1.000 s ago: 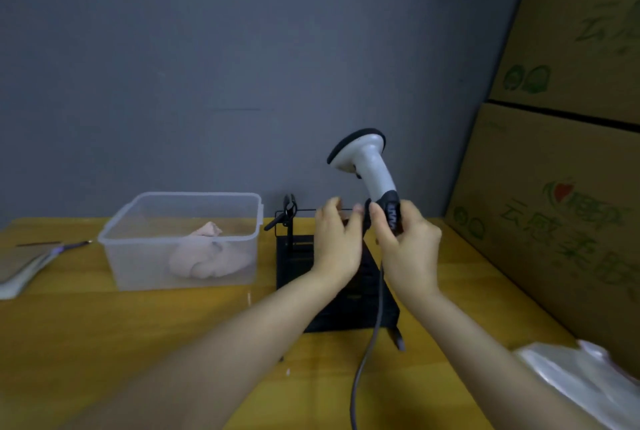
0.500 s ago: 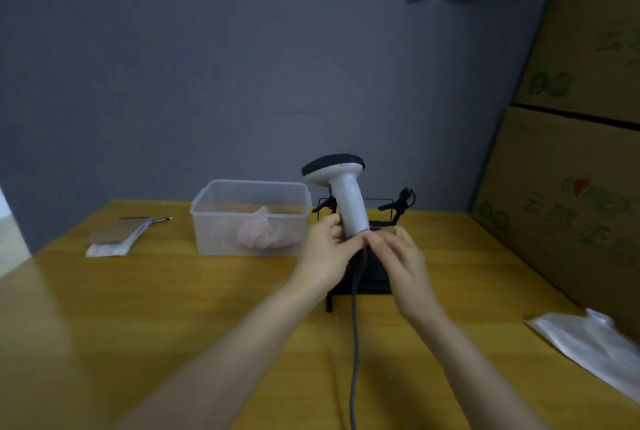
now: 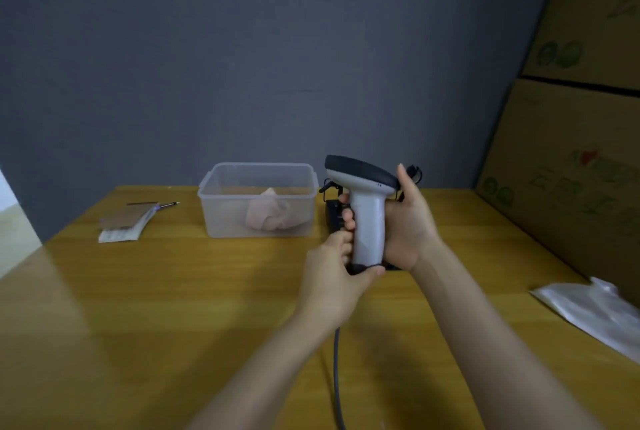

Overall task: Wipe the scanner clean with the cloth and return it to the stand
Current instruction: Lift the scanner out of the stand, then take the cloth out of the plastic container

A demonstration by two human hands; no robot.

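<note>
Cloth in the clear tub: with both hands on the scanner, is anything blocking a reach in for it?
Nothing visible does. The cloth lies in the lidless tub, left of the scanner. But the left hand grips the handle's base and the right hand wraps the handle, so one must let go first.

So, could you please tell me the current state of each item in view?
scanner: off the stand, upright, held in both hands
right hand: wrapped round the scanner's grip
left hand: closed on the grip's base
cloth: crumpled inside the tub, untouched
tub: open, no lid
stand: on the table, mostly hidden behind the hands
cable: hanging from the scanner
</note>
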